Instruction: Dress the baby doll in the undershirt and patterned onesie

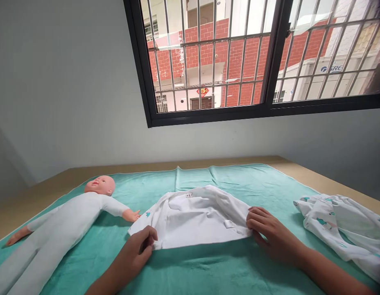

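Note:
A small white baby shirt (196, 219) lies spread on a green blanket (208, 270) in front of me. Its neckline faces away, with a small printed label inside, and a little white tag shows near its right side. My left hand (136, 250) is closed on the shirt's lower left corner, fingers curled and thumb below. At the right edge of the shirt, my right hand (266, 229) pinches the cloth between fingers and thumb. To the left, a baby doll (70, 217) in a white bodysuit lies on its back, one hand close to the shirt's left sleeve.
White printed baby clothes (340, 225) lie crumpled on the blanket at the right. Beneath the blanket is a wooden table (303, 168), its far edge near a grey wall (85, 82). A barred window (208, 61) with a black frame is above.

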Available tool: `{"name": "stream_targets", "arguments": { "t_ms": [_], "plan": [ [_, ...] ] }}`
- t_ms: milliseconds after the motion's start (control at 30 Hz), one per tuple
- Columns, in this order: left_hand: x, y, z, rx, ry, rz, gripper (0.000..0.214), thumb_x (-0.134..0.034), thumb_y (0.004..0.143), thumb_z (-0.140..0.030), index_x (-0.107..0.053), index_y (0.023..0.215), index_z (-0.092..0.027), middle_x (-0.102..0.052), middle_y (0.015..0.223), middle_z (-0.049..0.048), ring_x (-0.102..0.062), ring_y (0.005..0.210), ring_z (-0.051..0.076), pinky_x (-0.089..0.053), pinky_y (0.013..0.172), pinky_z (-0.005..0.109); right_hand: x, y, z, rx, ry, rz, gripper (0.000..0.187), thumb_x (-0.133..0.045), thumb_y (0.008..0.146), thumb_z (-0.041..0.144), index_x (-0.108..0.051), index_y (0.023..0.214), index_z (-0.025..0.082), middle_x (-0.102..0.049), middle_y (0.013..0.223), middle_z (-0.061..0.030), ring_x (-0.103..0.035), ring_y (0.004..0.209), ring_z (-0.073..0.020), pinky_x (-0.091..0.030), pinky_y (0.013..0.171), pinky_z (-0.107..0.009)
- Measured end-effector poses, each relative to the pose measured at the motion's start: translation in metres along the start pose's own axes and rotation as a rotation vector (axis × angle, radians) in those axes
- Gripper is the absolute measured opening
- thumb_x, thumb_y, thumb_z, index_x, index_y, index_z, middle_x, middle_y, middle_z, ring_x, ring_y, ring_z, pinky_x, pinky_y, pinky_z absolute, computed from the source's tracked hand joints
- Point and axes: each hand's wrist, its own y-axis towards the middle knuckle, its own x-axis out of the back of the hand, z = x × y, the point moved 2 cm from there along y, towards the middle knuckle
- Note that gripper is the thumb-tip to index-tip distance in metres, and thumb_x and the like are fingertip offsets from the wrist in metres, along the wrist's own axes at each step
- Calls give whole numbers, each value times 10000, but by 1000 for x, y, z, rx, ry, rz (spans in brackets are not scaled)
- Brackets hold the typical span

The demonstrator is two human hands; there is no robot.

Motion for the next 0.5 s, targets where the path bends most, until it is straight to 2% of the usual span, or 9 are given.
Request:
{"name": "stream_targets", "arguments": {
  "t_ms": [133,267,367,500],
  "plan": [
    [-1,1,-2,11,93,136,108,-443,715,-196,-538,764,-202,-481,666,-30,-435,633,138,-351,598,244,1,4,6,13,1,56,213,-417,756,1,-433,733,212,-523,765,-20,-470,791,-197,-426,806,-391],
    [-1,1,-7,9,189,164,128,-433,705,-168,-555,726,-197,-517,657,-27,-467,646,144,-354,618,246,0,4,9,32,17,121,231,-416,795,19,-421,662,208,-509,692,-11,-436,700,-177,-414,752,-351],
    [-3,-1,-11,12,208,114,175,-415,766,-193,-589,774,-198,-557,659,-22,-485,642,150,-360,624,256,-3,3,10,11,12,130,239,-418,833,41,-456,662,204,-538,677,-19,-454,678,-172,-406,724,-334],
    [-5,14,-18,74,37,-75,244,-412,828,-284,-642,841,-202,-635,733,-10,-550,681,162,-421,654,257,-5,24,21,-94,108,7,234,-401,918,133,-571,771,199,-618,755,-47,-529,709,-177,-405,673,-302]
  ]
}}
